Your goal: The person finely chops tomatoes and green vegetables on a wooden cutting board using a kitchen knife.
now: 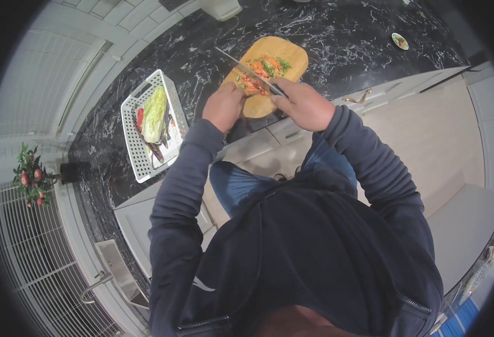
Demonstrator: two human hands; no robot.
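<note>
The right hand [305,105] grips one knife [247,69] by its handle, blade slanting forward-left over one cutting board [293,56]. Chopped vegetables [268,66], pieces uncountable, lie on it, just ahead of both hands. The left hand [223,105] is nearer, fingers curled; whether holding any, cannot tell. Leftward: one basket [128,121].

The counter [348,33] was black with white veins; the board [296,55], tan; the vegetables [266,66], orange, red and green. The knife [252,72] had a grey blade and black handle [277,90]. The basket [130,133] was white, dotted with holes; the cabbage [155,115], yellow-green and white. The jacket [325,253] was navy, the jeans [238,185] blue.
</note>
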